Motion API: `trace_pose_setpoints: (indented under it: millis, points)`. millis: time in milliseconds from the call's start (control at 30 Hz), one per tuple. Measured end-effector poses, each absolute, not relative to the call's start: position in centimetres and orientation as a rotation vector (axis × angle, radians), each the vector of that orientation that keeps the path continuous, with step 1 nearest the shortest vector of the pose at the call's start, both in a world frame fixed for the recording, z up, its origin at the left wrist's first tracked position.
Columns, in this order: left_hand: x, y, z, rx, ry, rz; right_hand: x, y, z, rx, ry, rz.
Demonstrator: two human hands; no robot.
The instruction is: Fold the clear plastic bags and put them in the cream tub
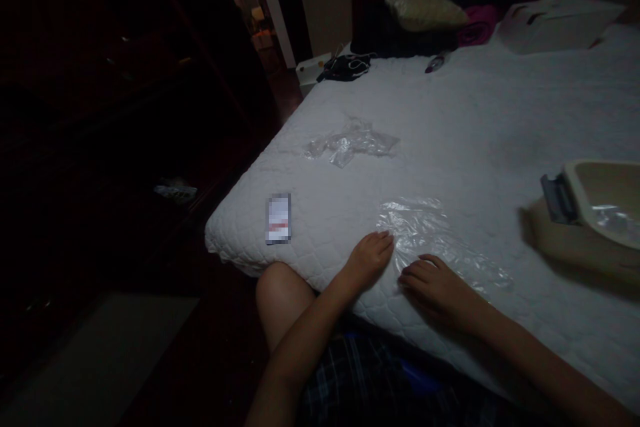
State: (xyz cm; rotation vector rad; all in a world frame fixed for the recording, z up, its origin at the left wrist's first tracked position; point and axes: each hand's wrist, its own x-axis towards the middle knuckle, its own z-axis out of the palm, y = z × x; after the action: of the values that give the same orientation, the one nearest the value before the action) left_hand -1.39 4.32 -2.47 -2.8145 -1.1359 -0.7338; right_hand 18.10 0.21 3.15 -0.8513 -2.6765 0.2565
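Note:
A clear crinkled plastic bag (430,227) lies spread on the white quilted bed cover in front of me. My left hand (373,257) rests palm down at its left edge, with the fingers stretched out and their tips touching the plastic. Over the bag's near side lies my right hand (437,287), its fingers slightly bent and apart. Neither hand visibly grips anything, though the undersides of the fingers are hidden. Farther back is a second crumpled clear plastic bag (353,143).
A phone (279,219) lies near the bed's left corner. At right stands a beige bin (555,237) with a grey handle and plastic inside. A white box (560,23), a pillow (425,11) and dark cloth (345,68) are at the far end of the bed cover (450,120).

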Motion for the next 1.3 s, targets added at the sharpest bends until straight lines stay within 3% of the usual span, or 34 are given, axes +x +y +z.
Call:
trace_pose_setpoints:
  millis: [333, 700, 1100, 1300]
  points:
    - [-1.5, 4.3, -2.5, -2.804, -1.079, -0.685, 19.3, 3.2, 4.9, -1.181, -2.157, 0.747]
    - [-1.5, 4.5, -2.5, -2.785, -1.039, -0.726, 19.5, 7.8, 3.5, -1.328, -1.892, 0.861]
    - [-1.3, 3.6, -1.3, -2.727, -1.15, -0.899, 20.3, 6.1, 1.3, -1.215, -1.66, 1.339]
    - [-0.4, 3.0, -1.1, -2.712, -1.128, -0.85, 19.5, 5.3, 1.8, -1.301, -1.482, 1.331]
